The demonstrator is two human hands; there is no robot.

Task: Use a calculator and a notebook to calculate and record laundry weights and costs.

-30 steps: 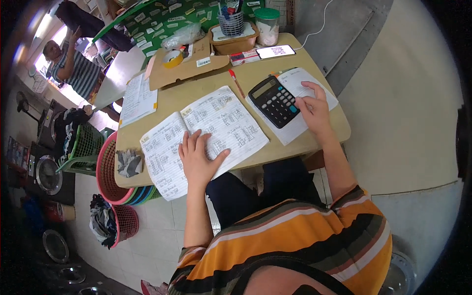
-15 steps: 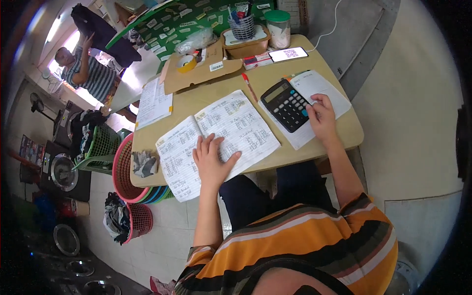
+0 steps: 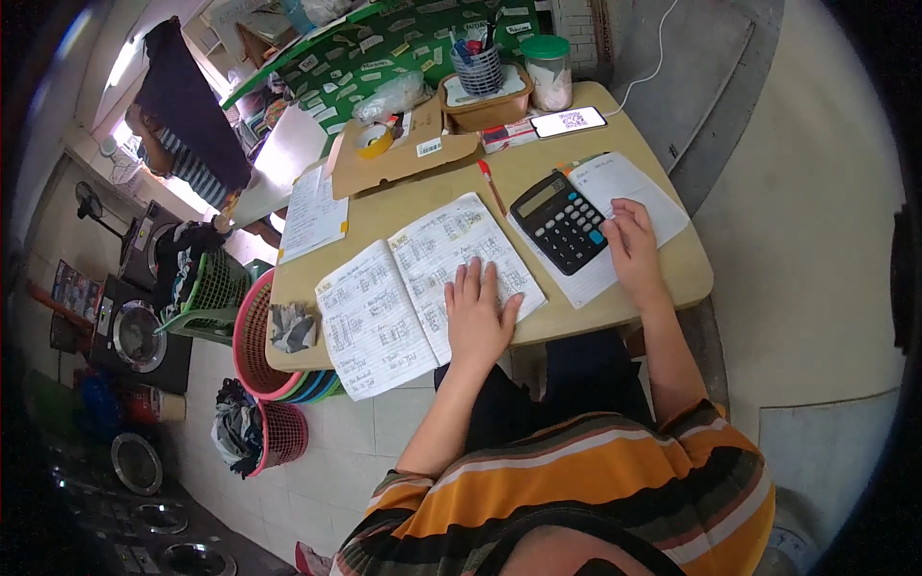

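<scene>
A person in a striped shirt is sitting at a tan surface (image 3: 672,278). The left hand (image 3: 477,317) is lying flat and open on the right page of an open notebook (image 3: 423,288), with the fingers spread out and holding nothing. The notebook is lying near the front edge of the surface, and its left page is sticking out a little over that edge. The right hand (image 3: 634,245) is resting on a white sheet of paper (image 3: 624,182) near the right edge, with its fingers bent and touching the right side of a black calculator (image 3: 560,223). It is not gripping anything. The calculator is lying on the paper, just beside the notebook. A red pen (image 3: 491,185) is lying behind the notebook. A phone (image 3: 569,122) is lying near the back edge, and a flat brown cardboard box (image 3: 403,154) is sitting next to it.
</scene>
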